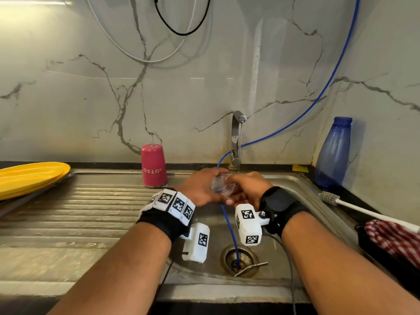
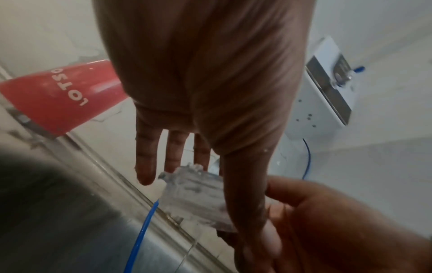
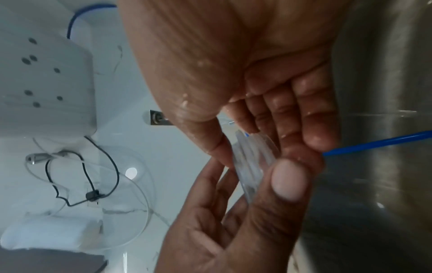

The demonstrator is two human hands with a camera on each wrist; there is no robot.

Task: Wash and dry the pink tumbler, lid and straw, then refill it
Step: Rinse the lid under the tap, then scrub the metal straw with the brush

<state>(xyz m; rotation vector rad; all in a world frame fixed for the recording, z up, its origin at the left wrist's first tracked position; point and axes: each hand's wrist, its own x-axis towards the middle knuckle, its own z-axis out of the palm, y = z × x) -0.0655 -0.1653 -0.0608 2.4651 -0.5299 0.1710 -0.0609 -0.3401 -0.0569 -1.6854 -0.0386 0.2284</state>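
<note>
Lid [image 1: 221,185], clear, pinched between left hand [image 1: 200,189], right hand [image 1: 247,187], under tap [image 1: 237,137]

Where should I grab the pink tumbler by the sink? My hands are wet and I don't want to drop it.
Wrap your fingers round the pink tumbler low on its side wall, coming from the front. It stands upside down on the draining board, wide end down, so the higher part narrows and may slip.

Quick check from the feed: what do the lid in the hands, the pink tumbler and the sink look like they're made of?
Lid: looks like clear plastic, see-through, wet.
Pink tumbler: matte pink coat with white lettering; under it metal or plastic, cannot tell.
Sink: looks like brushed stainless steel, grey with dull reflections and ribbed drainer.
</note>
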